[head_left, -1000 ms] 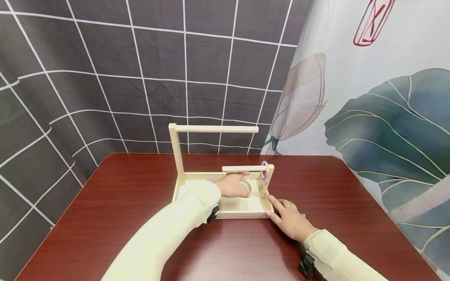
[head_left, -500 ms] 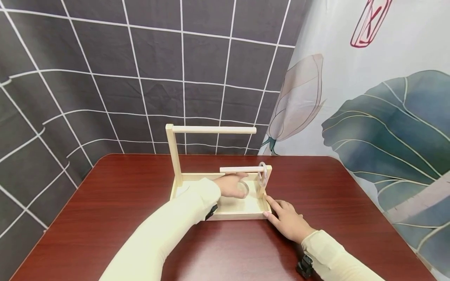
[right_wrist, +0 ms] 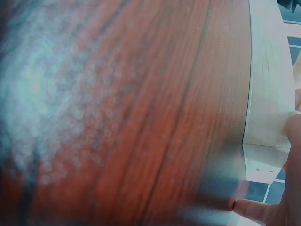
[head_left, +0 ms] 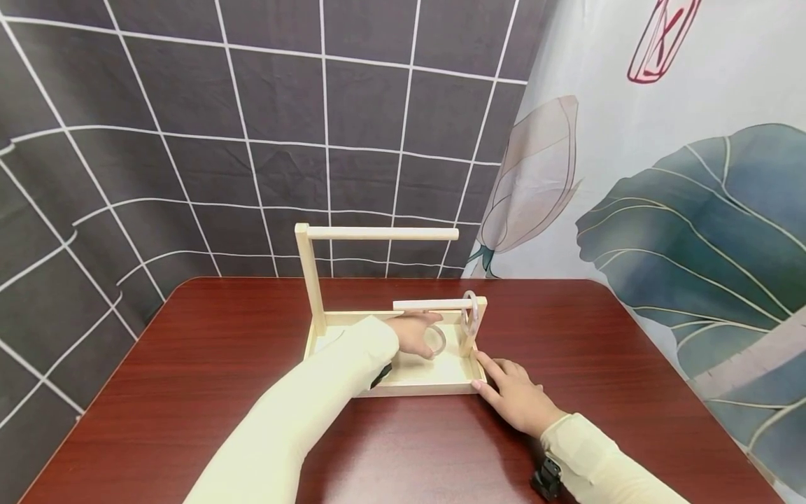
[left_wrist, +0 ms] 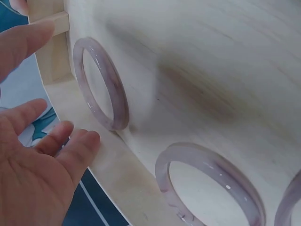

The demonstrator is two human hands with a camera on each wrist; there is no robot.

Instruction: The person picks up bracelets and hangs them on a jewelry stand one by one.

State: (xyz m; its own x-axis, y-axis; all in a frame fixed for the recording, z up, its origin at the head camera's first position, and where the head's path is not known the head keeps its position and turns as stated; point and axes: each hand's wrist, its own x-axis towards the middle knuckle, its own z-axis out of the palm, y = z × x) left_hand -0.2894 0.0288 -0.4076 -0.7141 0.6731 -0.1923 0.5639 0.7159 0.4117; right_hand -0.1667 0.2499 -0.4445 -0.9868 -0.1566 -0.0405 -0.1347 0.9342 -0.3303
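A pale wooden tray with two upright posts and bars stands on the table. My left hand is over its inside, beside a marbled pale-purple bangle. The left wrist view shows this left hand with fingers spread and relaxed, apart from the nearest bangle. A second bangle lies in the tray, and part of a third bangle shows at the edge. One more bangle hangs on the short bar. My right hand rests extended fingers on the tray's right end.
The long upper bar reaches right from the tall left post. The short bar points left, just above my left hand. Around the tray spreads a red-brown table, with a dark gridded curtain behind.
The left hand has drawn slightly left from the bangle in the tray, so more of that bangle shows. The right hand stays at the tray's corner. The head view has shifted slightly.
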